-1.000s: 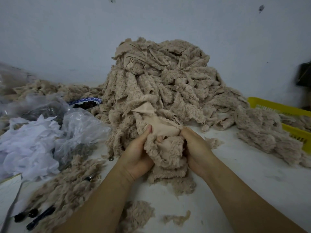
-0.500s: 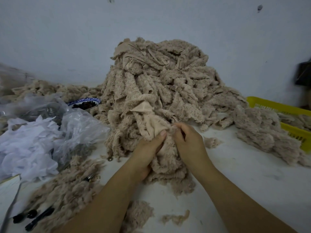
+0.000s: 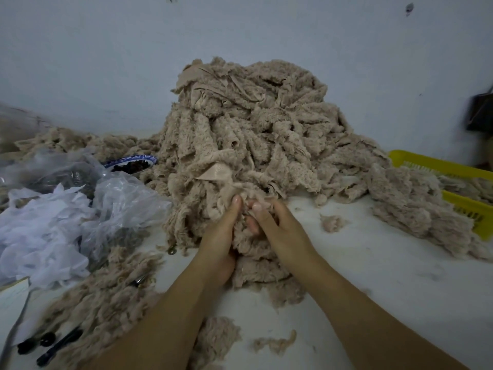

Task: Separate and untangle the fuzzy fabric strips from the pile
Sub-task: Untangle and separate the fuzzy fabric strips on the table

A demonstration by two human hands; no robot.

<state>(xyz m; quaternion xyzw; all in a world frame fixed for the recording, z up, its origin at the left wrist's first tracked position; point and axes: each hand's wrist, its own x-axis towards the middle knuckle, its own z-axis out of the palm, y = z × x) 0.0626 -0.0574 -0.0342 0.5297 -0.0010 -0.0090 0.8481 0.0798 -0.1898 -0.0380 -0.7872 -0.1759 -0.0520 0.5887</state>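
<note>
Crumpled plastic bags [image 3: 125, 198] lay by the tabletop's left edge. Mid-table, the left hand [image 3: 220, 236] gripped a clump of fuzzy strips [image 3: 253, 265] at the foot of the pile [image 3: 253, 124], fingers curled round it. The right hand [image 3: 282, 231] pinched the same clump. A yellow basket [image 3: 453, 166] sat at the right edge.

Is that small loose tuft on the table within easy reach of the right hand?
Probably yes. The tuft lies on bare table just right of the right hand, nothing between them. That hand is gripping strips though, so it would have to let go first.
</note>
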